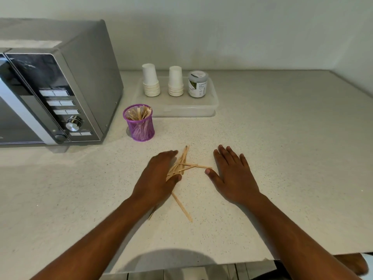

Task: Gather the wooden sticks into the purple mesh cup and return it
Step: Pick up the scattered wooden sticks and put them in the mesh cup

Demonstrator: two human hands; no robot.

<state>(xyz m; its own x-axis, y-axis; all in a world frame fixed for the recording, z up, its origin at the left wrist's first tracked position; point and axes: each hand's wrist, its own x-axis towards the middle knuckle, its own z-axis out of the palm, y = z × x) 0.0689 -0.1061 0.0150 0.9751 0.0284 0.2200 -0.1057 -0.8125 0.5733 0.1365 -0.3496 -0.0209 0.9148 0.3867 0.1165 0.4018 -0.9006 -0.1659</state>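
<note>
Counter [262,138], sticks [181,164] between both hands' fingers [228,156]

Two bare forearms, no sleeves — hands [159,178] ringless

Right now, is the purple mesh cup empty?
No: the purple mesh cup beside the microwave already holds a bunch of wooden sticks standing inside it.

Nothing is reading clearly here. The jar [197,84] in the clear tray [214,102] is showing a label with lines of print (too small and blurred to make out), and the microwave [60,81] buttons are bearing no legible markings.
</note>
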